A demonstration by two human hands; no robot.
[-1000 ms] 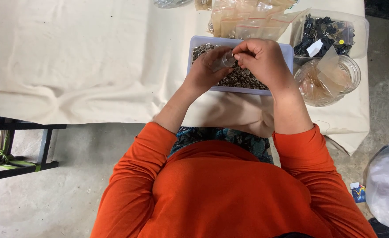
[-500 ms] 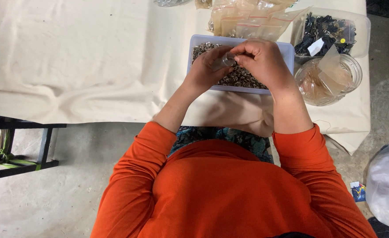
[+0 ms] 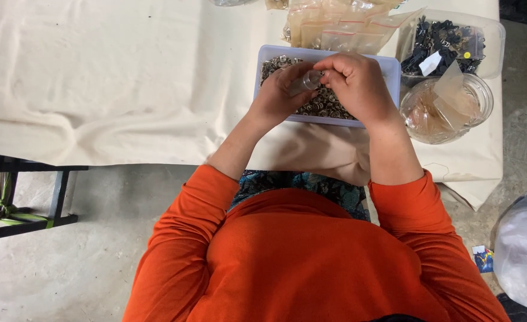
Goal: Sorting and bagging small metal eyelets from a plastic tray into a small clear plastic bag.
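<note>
The left hand (image 3: 278, 95) and the right hand (image 3: 359, 86) are meeting over a shallow pale tray (image 3: 388, 68), fingers bunched together around a small clear plastic bag (image 3: 306, 82). The left hand is pinching the bag from its own side, and the right hand is closing its fingertips on the bag's other end; both hands are grasping it. What the bag is holding cannot be told, as the fingers are covering most of it.

Directly beneath the hands, the tray is holding a heap of small metal pieces (image 3: 320, 107), dull silver and bronze in colour; their exact kind is too small to tell. The bag is hanging just above this heap, between the two hands.

Beyond the hands, a pile of empty clear zip bags (image 3: 341, 27) is lying just past the tray's far edge. To the right of the right hand, a round clear container (image 3: 481, 98) with brownish contents and a clear bag tucked into it is standing just beside the tray. Beyond that container, a clear tub of dark pieces (image 3: 442, 39) is sitting near the table's corner.

All of this is resting on a cream cloth (image 3: 96, 77) covering the table, which is stretching well away to the left of the left hand. The person is wearing orange sleeves (image 3: 180, 238).
</note>
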